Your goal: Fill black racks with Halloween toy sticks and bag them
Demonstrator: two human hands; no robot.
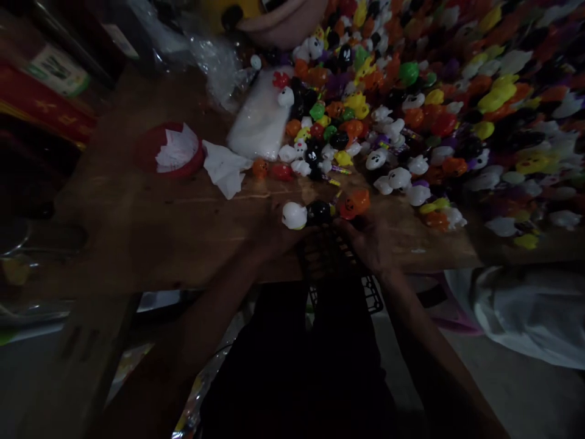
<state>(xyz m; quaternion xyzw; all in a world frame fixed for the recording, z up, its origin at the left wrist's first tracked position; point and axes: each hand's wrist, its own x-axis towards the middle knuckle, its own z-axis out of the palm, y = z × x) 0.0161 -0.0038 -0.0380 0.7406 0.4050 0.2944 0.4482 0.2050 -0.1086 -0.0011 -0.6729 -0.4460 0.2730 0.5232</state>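
Note:
In dim light, both my hands are at the front edge of the wooden table (150,225). My left hand (276,235) is closed at a small white figure toy (295,215), its fingers partly lost in shadow. Beside that toy is a glossy black figure toy (319,212), between my hands. My right hand (365,241) has its fingers pinched at an orange pumpkin toy (355,204) with a dark face on it. Below the toys, a black lattice plastic basket (326,250) shows between my wrists.
A big heap of small Halloween toys (411,116) covers the table's right and back. Left of it lie a stack of clear plastic bags (260,119), a crumpled white sheet (226,171) and a red bowl (196,161) holding paper slips. A pale sack (525,311) stands below right.

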